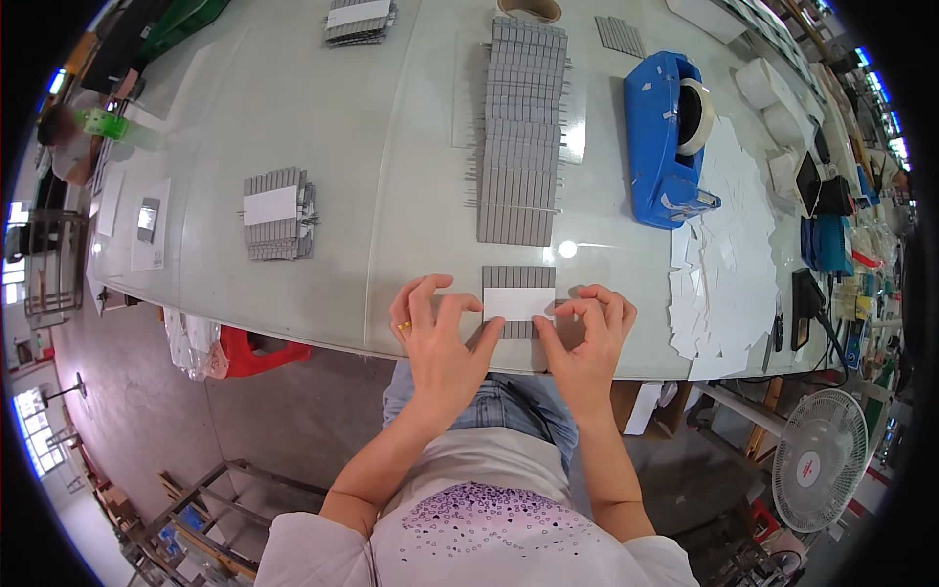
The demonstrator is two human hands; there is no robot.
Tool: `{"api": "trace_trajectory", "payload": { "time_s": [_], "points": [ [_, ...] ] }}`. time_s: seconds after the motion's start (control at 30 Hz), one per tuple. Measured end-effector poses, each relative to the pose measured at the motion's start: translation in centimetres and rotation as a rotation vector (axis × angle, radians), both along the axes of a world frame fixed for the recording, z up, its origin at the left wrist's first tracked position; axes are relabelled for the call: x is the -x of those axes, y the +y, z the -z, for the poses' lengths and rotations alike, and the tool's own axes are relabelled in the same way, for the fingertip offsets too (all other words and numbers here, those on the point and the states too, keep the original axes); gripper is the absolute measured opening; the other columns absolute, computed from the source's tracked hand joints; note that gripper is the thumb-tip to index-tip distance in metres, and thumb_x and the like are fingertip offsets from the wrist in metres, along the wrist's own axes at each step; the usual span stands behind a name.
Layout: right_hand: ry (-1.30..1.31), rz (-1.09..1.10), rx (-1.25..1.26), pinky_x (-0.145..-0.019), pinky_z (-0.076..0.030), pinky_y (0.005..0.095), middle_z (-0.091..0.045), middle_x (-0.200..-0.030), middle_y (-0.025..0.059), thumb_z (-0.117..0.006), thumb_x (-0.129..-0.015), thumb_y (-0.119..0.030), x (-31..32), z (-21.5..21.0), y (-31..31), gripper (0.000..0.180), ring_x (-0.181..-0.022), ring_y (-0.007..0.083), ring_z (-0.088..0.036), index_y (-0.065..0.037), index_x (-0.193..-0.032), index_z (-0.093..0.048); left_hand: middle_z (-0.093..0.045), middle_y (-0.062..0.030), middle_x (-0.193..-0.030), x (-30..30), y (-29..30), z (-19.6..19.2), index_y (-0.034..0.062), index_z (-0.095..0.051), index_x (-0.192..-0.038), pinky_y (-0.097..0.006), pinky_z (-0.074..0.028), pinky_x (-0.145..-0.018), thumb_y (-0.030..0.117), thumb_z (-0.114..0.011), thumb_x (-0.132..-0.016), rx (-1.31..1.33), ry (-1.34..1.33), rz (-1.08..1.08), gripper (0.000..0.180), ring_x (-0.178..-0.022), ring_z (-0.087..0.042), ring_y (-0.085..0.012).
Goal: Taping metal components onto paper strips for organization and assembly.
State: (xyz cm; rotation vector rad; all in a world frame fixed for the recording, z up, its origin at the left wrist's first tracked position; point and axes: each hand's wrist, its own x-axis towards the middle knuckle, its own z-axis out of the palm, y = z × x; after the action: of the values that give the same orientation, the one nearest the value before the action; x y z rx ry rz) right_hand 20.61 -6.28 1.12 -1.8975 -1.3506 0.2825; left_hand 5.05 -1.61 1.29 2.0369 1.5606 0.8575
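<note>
At the near edge of the table, a small grey slatted piece (519, 277) lies flat with a white paper strip (518, 303) across its middle. My left hand (437, 342) is at its left side, thumb and index finger pinching the end of the strip against the piece. On the opposite side my right hand (588, 342) does the same, its thumb at the strip's lower edge and the fingers curled. Just beyond them, a long overlapping row of similar grey slatted pieces (521, 147) runs away from me, with thin pins sticking out along both sides.
Right of the row stands a blue tape dispenser (650, 147), with a heap of white paper strips (729, 264) beside it. Paper-banded stacks sit at left (277, 215) and far left (359, 22). A loose slatted piece (619, 36) lies far right. A fan (820, 460) stands below the table's right end.
</note>
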Motion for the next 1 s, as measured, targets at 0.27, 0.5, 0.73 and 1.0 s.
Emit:
{"api": "trace_trajectory", "payload": {
  "time_s": [0.27, 0.5, 0.73, 1.0],
  "points": [
    [0.031, -0.013, 0.039, -0.093, -0.039, 0.0405, -0.055, -0.112, 0.0102, -0.079, -0.073, -0.007, -0.5, -0.4, -0.1, 0.022, -0.111, 0.0317, -0.043, -0.009, -0.087, -0.062, -0.046, -0.0114, -0.122, 0.9, 0.6, -0.4, 0.0110, -0.057, -0.093, -0.048, -0.030, -0.100, 0.010, -0.081, -0.070, 0.102, 0.020, 0.034, 0.033, -0.116, -0.036, -0.0349],
    [-0.075, -0.049, 0.030, -0.095, -0.038, 0.0424, -0.054, -0.118, 0.0123, -0.070, -0.078, -0.005, -0.5, 0.1, -1.1, 0.025, -0.114, 0.0344, -0.044, -0.011, -0.102, -0.069, -0.045, -0.0118, -0.124, 0.9, 0.4, -0.2, 0.0113, -0.057, -0.093, -0.048, -0.030, -0.099, 0.011, -0.081, -0.071, 0.111, 0.023, 0.038, 0.033, -0.115, -0.035, -0.0352],
    [-0.321, -0.188, 0.141, -0.102, -0.029, 0.0481, -0.045, -0.143, 0.0164, -0.068, -0.083, -0.024, 4.3, 0.3, -2.9, 0.044, -0.127, 0.0398, -0.036, -0.023, -0.127, -0.067, -0.046, -0.0116, -0.122, 0.8, 0.5, -0.2, 0.0130, -0.058, -0.096, -0.049, -0.030, -0.099, 0.014, -0.081, -0.071, 0.107, 0.024, 0.009, 0.034, -0.116, -0.037, -0.0356],
    [-0.434, -0.123, 0.218, -0.105, -0.024, 0.0478, -0.042, -0.148, 0.0167, -0.060, -0.089, -0.030, 1.8, -0.2, -3.7, 0.038, -0.131, 0.0393, -0.033, -0.025, -0.127, -0.067, -0.045, -0.0120, -0.123, 1.0, 0.4, -0.3, 0.0123, -0.057, -0.098, -0.048, -0.030, -0.099, 0.013, -0.082, -0.070, 0.107, 0.045, 0.011, 0.036, -0.116, -0.037, -0.0350]
  ]
}}
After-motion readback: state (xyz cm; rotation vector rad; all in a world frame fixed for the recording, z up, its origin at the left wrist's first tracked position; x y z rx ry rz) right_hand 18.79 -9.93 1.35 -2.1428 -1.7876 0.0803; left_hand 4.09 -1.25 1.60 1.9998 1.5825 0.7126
